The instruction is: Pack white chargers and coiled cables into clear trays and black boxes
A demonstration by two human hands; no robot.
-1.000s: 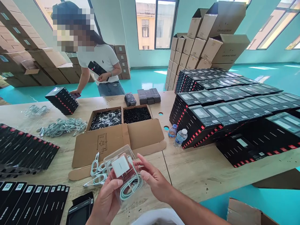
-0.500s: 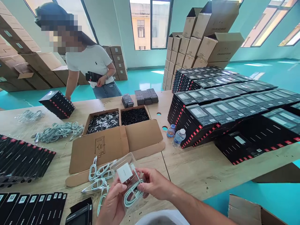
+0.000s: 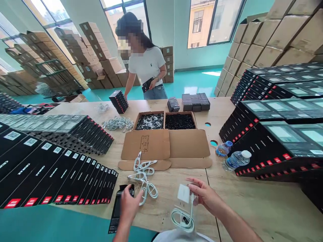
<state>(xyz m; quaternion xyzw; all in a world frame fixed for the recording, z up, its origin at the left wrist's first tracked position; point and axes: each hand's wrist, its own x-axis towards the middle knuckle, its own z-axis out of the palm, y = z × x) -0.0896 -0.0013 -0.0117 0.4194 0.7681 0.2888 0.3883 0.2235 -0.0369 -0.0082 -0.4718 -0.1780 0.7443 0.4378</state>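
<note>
In my right hand (image 3: 203, 195) is a clear plastic tray (image 3: 176, 210), pinched by its upper right side. A white charger plug (image 3: 183, 193) sits in its upper part, and a coiled white cable (image 3: 183, 220) with a small black tie lies below. My left hand (image 3: 130, 203) is over a black box (image 3: 115, 215) lying on the table, fingers curved at its top end and thumb spread away; firm contact cannot be made out. Loose white cables (image 3: 145, 176) lie just beyond that hand.
A flattened carton flap (image 3: 189, 144) fronts two trays of small black parts (image 3: 180, 121). Rows of black boxes (image 3: 58, 168) stand left, stacks of black boxes (image 3: 272, 141) right. Two water bottles (image 3: 236, 160) are at right. A co-worker (image 3: 147, 64) stands across the table.
My left hand has let go of the plastic tray and moved left to the black box. My right hand alone keeps the tray. The view has swung left.
</note>
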